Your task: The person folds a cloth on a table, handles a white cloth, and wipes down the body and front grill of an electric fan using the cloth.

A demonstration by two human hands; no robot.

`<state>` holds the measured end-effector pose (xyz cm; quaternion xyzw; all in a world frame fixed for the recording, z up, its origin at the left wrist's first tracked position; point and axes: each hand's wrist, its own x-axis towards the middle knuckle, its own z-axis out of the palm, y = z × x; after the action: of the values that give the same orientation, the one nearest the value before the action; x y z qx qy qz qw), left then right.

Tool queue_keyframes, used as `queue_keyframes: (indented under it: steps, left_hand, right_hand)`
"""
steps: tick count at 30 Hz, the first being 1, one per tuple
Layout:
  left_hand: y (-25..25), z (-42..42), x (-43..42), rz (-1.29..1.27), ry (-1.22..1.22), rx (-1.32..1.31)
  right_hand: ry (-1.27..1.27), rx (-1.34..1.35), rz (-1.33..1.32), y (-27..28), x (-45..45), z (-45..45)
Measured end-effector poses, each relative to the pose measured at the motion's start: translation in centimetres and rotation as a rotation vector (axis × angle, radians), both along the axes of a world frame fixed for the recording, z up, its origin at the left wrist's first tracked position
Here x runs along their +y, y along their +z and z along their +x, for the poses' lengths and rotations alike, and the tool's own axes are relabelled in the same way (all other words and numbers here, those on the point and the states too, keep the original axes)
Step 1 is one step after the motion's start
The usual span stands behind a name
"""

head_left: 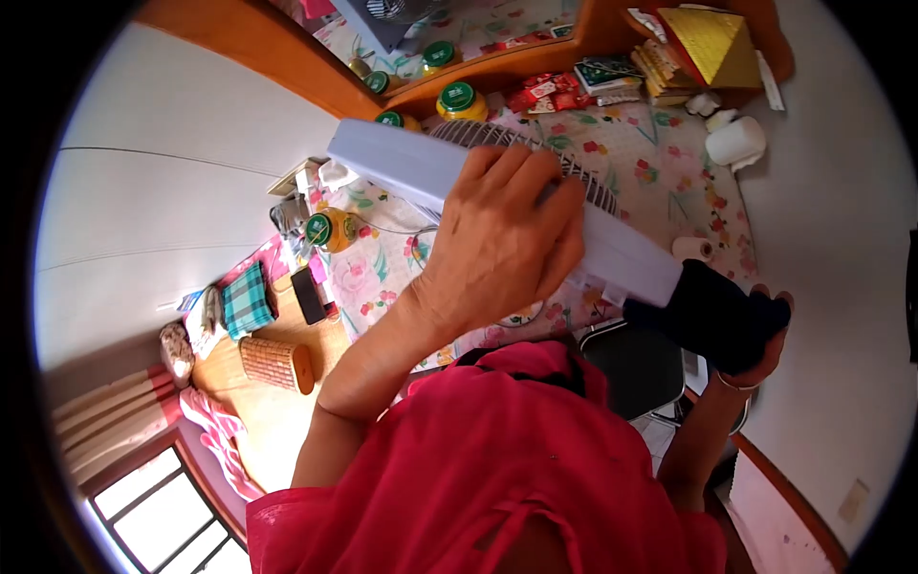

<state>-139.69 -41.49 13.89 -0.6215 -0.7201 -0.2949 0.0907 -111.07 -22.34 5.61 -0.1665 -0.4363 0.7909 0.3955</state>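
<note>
A pale grey box fan [387, 158] with a wire grille [598, 191] is held up in front of me, its narrow side facing up. My left hand [507, 225] is closed over that side, fingers curled toward the grille. At the fan's right end, a dark navy cloth [712, 316] presses against the casing. My right hand [773, 340] grips this cloth from the outer side; most of its fingers are hidden behind the fabric.
Below the fan is a table with a floral tablecloth [359, 277]. Green-lidded jars [462, 100], red packets [550, 93], a yellow pyramid-shaped box [708, 48] and a paper roll [693, 249] stand on it. A black chair [631, 368] is near my right side. Left lies a phone [308, 295].
</note>
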Motion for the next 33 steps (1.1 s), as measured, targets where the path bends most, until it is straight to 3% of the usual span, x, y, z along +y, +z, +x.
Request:
queue_keyframes:
  steps: [6,8,11,14,18,21,24,25,30,33]
  left_hand:
    - [0.6,-0.8,-0.5,0.007,-0.062,-0.002]
    - [0.7,-1.3,-1.2,-0.022,-0.050,0.016]
    - [0.2,-2.5,-2.7,0.024,0.000,0.060]
    - [0.0,-3.7,-4.6,0.001,0.062,0.089]
    - [-0.8,-5.0,-6.7,0.033,0.135,0.120]
    - [-1.1,-5.5,-8.5,0.171,0.165,0.088]
    - [-2.0,-4.3,-11.3,0.308,0.189,-0.153]
    - [-2.5,-3.5,-12.3,0.326,0.138,-0.266]
    - [-7.4,1.4,-14.1,0.255,-0.417,-1.254]
    - [-8.1,2.5,-15.2,0.154,-0.501,-1.485]
  right_hand:
    - [0.003,0.071,0.221,4.3,-3.9,1.1]
    - [0.057,0.136,0.292,7.9,-6.1,-1.5]
    - [-0.074,-0.150,0.428,8.7,-6.3,-1.2]
    - [-0.282,-0.176,0.374,11.0,-9.1,-4.1]
    - [-0.309,-0.030,0.320,12.7,-10.4,-5.1]
    - [-0.253,-0.099,0.405,12.8,-11.5,-4.7]
    - [-0.090,-0.134,0.394,10.5,-12.1,-3.9]
    - [-0.036,-0.248,0.501,10.7,-13.3,-4.4]
    - [0.364,-0.429,0.782,9.7,-19.2,-9.6]
    - [0.485,-0.493,0.688,6.7,-20.1,-11.2]
